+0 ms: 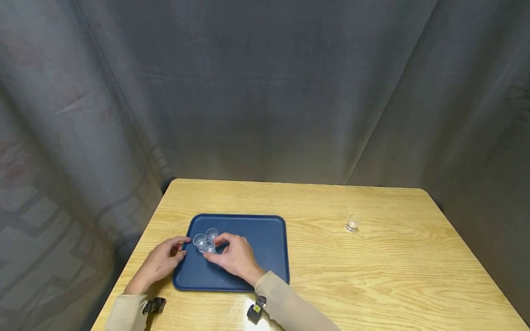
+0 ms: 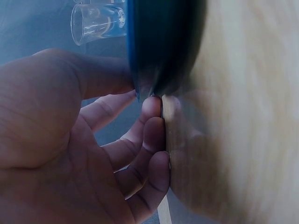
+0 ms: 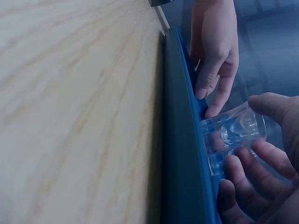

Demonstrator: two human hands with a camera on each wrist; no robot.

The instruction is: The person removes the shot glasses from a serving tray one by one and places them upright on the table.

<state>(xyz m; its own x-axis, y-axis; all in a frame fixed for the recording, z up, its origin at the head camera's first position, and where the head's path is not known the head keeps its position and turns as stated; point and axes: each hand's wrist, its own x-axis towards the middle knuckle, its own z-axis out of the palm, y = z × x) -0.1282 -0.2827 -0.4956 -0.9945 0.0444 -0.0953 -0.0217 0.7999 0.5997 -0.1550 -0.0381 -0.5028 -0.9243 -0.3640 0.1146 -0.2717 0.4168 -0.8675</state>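
Observation:
Three small clear shot glasses stand close together on the left part of a blue tray (image 1: 248,250). My right hand (image 1: 237,255) holds the nearest shot glass (image 1: 210,248) between thumb and fingers; in the right wrist view the thumb lies near its rim. Behind it are the left shot glass (image 1: 199,240) and the back shot glass (image 1: 211,233). My left hand (image 1: 159,259) is at the tray's left rim, its thumb and index finger on the edge. In the left wrist view its other fingers (image 2: 154,133) curl down to the tabletop.
A fourth shot glass (image 1: 353,223) stands alone on the wooden table (image 1: 372,266), well right of the tray. Grey curtains (image 1: 265,92) hang behind the table and along both sides. Each wrist wears a dark strapped device.

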